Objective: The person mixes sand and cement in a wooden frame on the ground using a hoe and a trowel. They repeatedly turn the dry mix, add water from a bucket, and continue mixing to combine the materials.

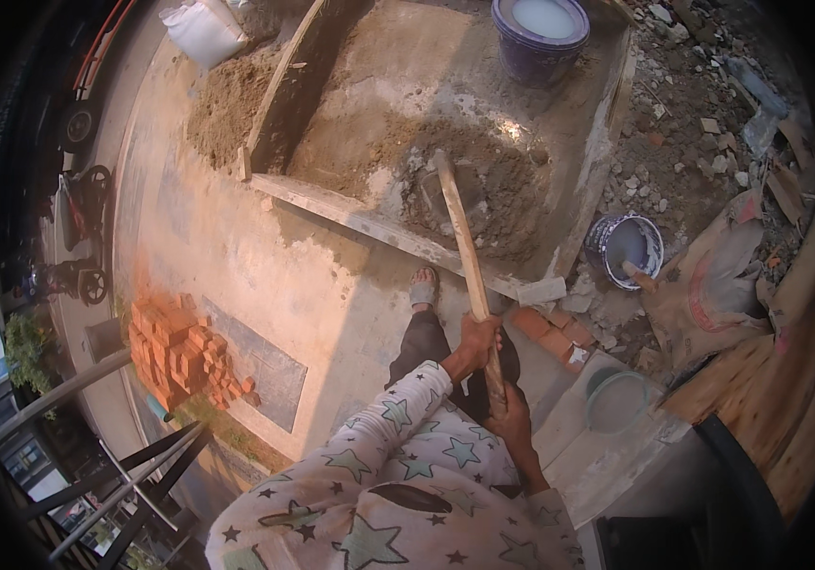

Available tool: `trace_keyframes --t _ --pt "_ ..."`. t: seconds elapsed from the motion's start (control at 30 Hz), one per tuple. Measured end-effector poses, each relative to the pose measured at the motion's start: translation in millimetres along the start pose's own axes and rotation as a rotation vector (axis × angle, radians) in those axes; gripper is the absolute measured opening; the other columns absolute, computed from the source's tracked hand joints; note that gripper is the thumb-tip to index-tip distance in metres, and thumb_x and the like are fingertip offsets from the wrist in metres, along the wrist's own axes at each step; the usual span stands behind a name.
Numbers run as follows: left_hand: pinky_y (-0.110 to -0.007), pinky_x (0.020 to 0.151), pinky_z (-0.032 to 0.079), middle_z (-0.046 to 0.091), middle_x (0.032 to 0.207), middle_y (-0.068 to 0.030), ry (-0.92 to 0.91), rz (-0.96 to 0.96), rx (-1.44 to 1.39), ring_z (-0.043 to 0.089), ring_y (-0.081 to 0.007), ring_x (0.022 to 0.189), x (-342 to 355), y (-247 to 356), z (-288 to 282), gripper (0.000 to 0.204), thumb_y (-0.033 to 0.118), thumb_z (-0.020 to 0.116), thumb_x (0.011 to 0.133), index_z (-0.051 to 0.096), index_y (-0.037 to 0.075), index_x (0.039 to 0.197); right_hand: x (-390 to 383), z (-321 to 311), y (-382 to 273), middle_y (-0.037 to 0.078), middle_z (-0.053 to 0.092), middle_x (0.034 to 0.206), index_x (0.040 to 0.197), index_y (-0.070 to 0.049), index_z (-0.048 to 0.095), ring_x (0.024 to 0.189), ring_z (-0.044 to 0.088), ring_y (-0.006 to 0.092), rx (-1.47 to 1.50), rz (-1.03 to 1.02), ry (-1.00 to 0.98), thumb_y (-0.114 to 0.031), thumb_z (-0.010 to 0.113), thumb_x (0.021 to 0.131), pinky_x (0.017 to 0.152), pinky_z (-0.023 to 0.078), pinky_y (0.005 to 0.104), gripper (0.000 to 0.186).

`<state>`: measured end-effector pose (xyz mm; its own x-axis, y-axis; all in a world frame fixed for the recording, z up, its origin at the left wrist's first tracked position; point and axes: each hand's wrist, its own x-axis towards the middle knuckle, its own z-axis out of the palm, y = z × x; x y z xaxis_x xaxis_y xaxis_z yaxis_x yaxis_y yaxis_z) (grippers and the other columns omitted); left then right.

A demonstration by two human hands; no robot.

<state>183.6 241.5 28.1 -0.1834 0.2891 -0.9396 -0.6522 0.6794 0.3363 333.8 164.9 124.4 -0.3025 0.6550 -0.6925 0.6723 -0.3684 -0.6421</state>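
My left hand (474, 337) is wrapped round the middle of a long wooden handle (467, 252). Lower down, my right hand (508, 413) grips the same handle near its end. The tool's head (447, 195) is partly sunk in grey-brown mix, so its shape is unclear. The mix (512, 209) lies inside a shallow wooden-sided trough (322, 198). My sandalled foot (422, 290) is on the concrete just outside the trough's near edge.
A large purple bucket (531, 66), smaller bucket (605, 245), white sack (198, 28), sand heap (217, 109), rubble (673, 142), torn paper sack (711, 285), brick stack (165, 351), loose bricks (540, 332) and motorbikes (79, 228) surround me.
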Motion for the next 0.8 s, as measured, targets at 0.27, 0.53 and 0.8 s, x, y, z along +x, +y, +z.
trace_keyframes --t 0.27,0.53,0.8 --pt "-0.029 0.038 0.046 0.051 0.062 -0.0048 -0.07 0.28 -0.079 0.051 -0.0146 0.045 39 64 1 0.014 0.005 0.06 0.081 0.049 0.003 0.089 72 5 -21 0.025 0.063 0.108 0.137 -0.008 0.043 0.101 0.061 0.045 0.092 -0.121 0.013 -0.002 0.062 0.065 0.085 0.049 0.0468 0.074" --pt "-0.031 0.037 0.044 0.054 0.061 -0.0075 -0.064 0.162 0.061 0.053 -0.0181 0.044 139 66 -1 0.013 0.007 0.061 0.081 0.052 -0.002 0.078 143 19 -1 0.019 0.06 0.1 0.13 -0.005 0.045 0.094 0.059 0.0383 0.079 0.035 -0.047 -0.001 0.062 0.065 0.081 0.048 0.0428 0.067" --pt "-0.038 0.041 0.046 0.052 0.062 -0.0087 0.007 -0.12 0.142 0.053 -0.0224 0.047 110 14 10 0.012 0.002 0.065 0.079 0.055 -0.003 0.082 72 11 -7 0.004 0.053 0.08 0.123 -0.005 0.053 0.071 0.057 0.0168 0.283 0.176 -0.008 0.005 0.064 0.061 0.066 0.047 0.0304 0.064"
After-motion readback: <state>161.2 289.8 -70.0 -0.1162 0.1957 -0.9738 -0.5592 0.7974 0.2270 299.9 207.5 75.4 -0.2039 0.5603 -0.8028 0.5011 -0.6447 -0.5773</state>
